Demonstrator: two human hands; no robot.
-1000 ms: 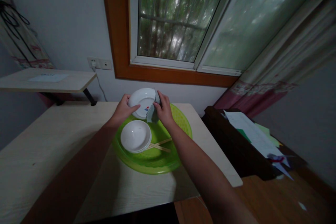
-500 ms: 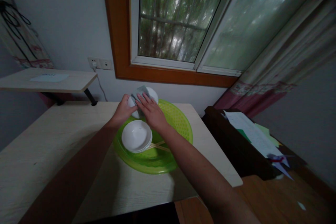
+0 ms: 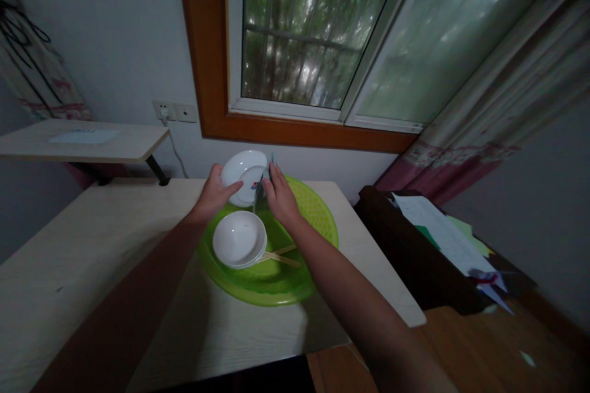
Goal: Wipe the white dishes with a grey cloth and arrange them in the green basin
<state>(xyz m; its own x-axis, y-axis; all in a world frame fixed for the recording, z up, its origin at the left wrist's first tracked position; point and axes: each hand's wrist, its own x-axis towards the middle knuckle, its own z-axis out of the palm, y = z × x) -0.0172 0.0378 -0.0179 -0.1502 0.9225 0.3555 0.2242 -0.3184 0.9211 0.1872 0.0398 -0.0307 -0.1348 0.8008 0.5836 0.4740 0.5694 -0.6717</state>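
Note:
My left hand [image 3: 216, 191] grips the left rim of a white plate [image 3: 242, 167], thumb over its face. The plate is tilted toward me above the far edge of a round green tray [image 3: 322, 209] and has a small coloured print. At the plate's right side, my right hand [image 3: 281, 196] holds a grey-green cloth [image 3: 260, 193] against its palm and fingers. Stacked white bowls [image 3: 237, 238] sit in the tray nearer to me. Beside them lie crossed chopsticks [image 3: 283, 256], partly under or behind the bowls.
The tray rests on a pale wooden table [image 3: 115, 227] against the wall below a window [image 3: 299, 43]. A raised shelf [image 3: 92, 141] with a paper sheet stands at the left. Right of the table is a dark piece of furniture [image 3: 405, 252] with papers on it.
My right hand has moved right with the cloth, from the middle of the plate to its right edge, turning side-on. More of the plate's face shows. The left hand keeps its grip.

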